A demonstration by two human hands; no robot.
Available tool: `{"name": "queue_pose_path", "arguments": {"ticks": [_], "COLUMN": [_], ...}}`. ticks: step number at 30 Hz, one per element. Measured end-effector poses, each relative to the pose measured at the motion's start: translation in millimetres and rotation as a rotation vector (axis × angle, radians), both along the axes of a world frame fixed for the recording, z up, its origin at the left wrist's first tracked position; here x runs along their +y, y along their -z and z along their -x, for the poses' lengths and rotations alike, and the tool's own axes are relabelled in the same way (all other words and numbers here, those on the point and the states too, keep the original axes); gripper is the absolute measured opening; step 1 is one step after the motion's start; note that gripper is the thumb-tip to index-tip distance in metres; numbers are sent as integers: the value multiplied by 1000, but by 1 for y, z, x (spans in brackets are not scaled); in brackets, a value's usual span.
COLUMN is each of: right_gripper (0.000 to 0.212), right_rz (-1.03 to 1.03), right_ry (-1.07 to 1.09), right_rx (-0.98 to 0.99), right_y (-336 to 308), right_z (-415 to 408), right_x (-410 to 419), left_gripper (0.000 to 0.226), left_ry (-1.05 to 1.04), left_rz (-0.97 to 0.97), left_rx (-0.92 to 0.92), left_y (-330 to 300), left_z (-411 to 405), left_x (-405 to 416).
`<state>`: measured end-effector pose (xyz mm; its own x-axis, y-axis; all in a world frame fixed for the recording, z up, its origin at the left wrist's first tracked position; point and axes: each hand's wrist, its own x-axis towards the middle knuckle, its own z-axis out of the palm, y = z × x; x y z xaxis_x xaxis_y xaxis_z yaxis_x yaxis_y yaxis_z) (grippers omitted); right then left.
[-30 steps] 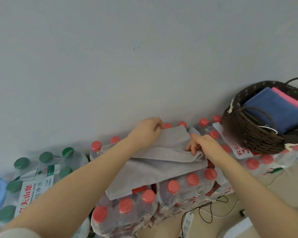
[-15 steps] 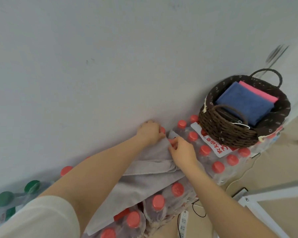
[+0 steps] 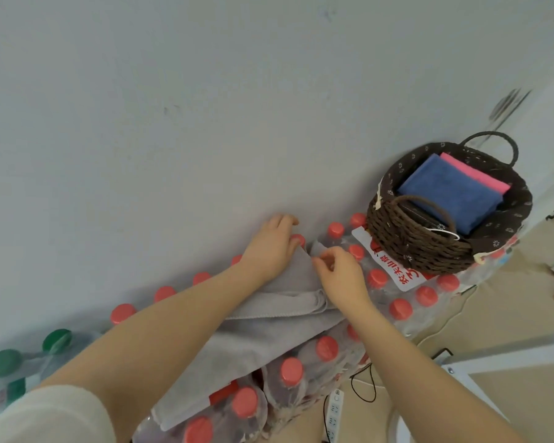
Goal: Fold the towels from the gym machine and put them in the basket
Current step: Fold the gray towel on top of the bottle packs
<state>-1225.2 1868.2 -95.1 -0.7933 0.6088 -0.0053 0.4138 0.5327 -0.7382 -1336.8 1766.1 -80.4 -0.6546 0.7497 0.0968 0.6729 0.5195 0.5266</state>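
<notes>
Head view: left hand pins the soft grey towel flat; right hand pinches its far corner to align the fold.

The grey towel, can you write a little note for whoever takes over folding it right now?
Left hand: lies on the far end of the grey towel, fingers about straight.
Right hand: pinches the towel's far corner.
The grey towel lies partly folded on the packs of red-capped bottles.
Done: blue towel and pink towel lie folded in the basket.
Left: finish folding the grey towel, then put it in the basket.
</notes>
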Motion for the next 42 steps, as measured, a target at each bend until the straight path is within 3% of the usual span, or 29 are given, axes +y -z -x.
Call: {"name": "queue_pose_path", "arguments": {"ticks": [2, 4, 6, 9, 12, 15, 19, 22, 24, 26, 31, 35, 38, 42], "right_gripper": [8, 10, 12, 50, 46, 25, 6, 18, 29, 37, 23, 16, 22, 32], "right_rz": [-15, 59, 177, -95, -310, -421, -140, 40, 28, -87, -275, -255, -267, -89], "right_ry": [-119, -336, -601, -927, -995, -868, -549, -413, -328, -284, -307, -253, -204, -67], "right_rx": [146, 149, -59, -484, -570, -435, -268, -197, -173, -190, -248, -235, -220, -189], "right_y": [-13, -28, -41, -47, -46, -47, -44, -30, -21, -16, -11, -5, 1, 1], "right_z": [-8, -17, -21, -17, -9, 0, 16, 27, 36, 44, 51, 49, 48, 50], "right_x": [4, 6, 11, 16, 13, 12, 16, 18, 18, 14, 4, 0, -2, -9], "left_gripper": [21, 14, 17, 59, 60, 57, 43, 25, 23, 25, 34, 32, 34, 49], "left_ry": [72, 206, 322, 385, 311, 175, -70, -211, -272, -312, -452, -470, -504, -528], "left_rz": [-65, 16, 191, 285, 334, 373, 290, 279, 293, 278, 204, 386, 363, 389], "left_rx": [-1, -149, -257, -177, -112, -51, -72, -90, -115, -200, -610, -400, -297, -258], "left_y": [-12, -18, -20, -14, -12, -10, -12, -14, -15, -17, -27, -18, -12, -13], "left_z": [-9, -16, -22, -26, -33, -37, -30, -27, -25, -23, -19, -20, -23, -20], "left_x": [-18, -44, -74, -106, -118, -126, -146, -166, -180, -190, -205, -206, -203, -201]}}
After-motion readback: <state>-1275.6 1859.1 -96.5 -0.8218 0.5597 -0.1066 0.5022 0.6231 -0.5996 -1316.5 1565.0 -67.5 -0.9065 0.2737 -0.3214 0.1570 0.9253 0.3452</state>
